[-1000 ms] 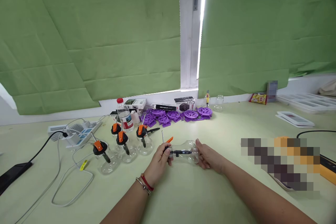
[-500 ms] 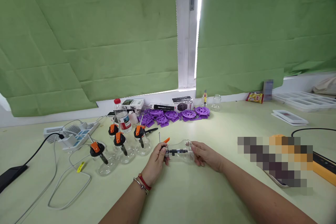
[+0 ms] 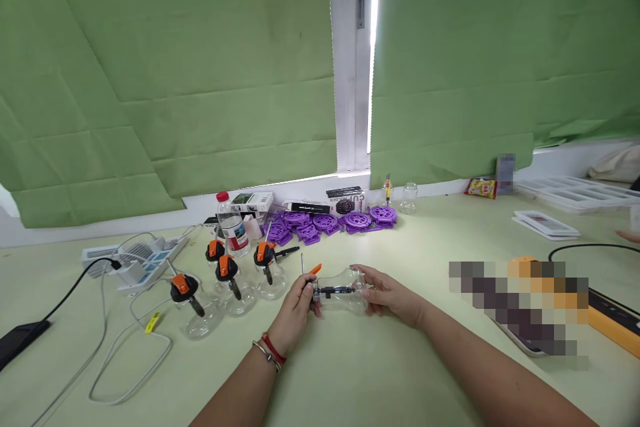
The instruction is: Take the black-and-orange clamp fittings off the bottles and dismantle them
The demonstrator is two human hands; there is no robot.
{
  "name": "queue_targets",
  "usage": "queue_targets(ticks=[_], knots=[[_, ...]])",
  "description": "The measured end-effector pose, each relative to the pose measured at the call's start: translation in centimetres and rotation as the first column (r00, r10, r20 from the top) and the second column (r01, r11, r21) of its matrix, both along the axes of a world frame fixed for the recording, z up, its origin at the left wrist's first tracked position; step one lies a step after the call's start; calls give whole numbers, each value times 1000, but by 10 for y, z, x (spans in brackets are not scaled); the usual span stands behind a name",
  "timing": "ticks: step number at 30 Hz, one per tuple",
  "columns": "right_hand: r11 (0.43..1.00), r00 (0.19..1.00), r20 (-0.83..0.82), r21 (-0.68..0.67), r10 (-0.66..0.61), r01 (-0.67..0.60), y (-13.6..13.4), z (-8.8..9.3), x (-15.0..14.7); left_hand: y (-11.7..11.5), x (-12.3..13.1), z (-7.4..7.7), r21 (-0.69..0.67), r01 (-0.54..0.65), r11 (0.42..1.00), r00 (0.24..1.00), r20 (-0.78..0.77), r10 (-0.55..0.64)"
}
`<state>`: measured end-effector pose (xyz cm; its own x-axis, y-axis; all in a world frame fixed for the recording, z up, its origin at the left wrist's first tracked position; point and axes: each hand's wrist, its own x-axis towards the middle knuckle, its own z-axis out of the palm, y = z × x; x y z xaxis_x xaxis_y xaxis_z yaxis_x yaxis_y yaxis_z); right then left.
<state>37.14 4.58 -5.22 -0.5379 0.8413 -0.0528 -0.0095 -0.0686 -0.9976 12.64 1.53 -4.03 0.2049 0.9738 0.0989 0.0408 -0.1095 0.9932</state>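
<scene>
A clear glass bottle (image 3: 345, 288) lies on its side between my two hands, just above the pale green table (image 3: 350, 367). My left hand (image 3: 295, 307) pinches its black and orange cap (image 3: 314, 271) at the neck, where a thin metal rod sticks up. My right hand (image 3: 387, 293) wraps round the bottle's round base. A dark tube shows inside the bottle. Several like bottles with orange and black caps (image 3: 227, 283) stand upright to the left of my left hand.
Purple plastic wheels (image 3: 330, 221), small boxes and a water bottle (image 3: 231, 227) line the wall under green blinds. A power strip (image 3: 137, 257) with cables lies at the left, a black device (image 3: 23, 335) at the far left. White trays (image 3: 575, 193) sit far right.
Both hands keep hold of the bottle and have shifted slightly left in the picture. The camera view has turned a little.
</scene>
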Motion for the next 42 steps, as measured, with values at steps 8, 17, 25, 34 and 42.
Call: queue_targets(ticks=[8,17,25,34,42], knots=[[999,1000,28,30,13,-14,1,1,-1,2,-1,-4,-13,14,1000,1000,-3,-14],[994,988,126,73,-93,85,4,-6,-8,4,-1,-4,-32,40,999,999,35,-39],[998,996,-77,50,43,-39,-3,4,-2,5,-3,-2,-42,26,999,999,44,-24],[994,993,114,106,-25,13,1,2,-11,4,-3,-4,-34,23,999,999,38,-21],[991,988,143,133,-54,35,0,-1,-9,7,-4,-6,-17,0,1000,998,64,1]])
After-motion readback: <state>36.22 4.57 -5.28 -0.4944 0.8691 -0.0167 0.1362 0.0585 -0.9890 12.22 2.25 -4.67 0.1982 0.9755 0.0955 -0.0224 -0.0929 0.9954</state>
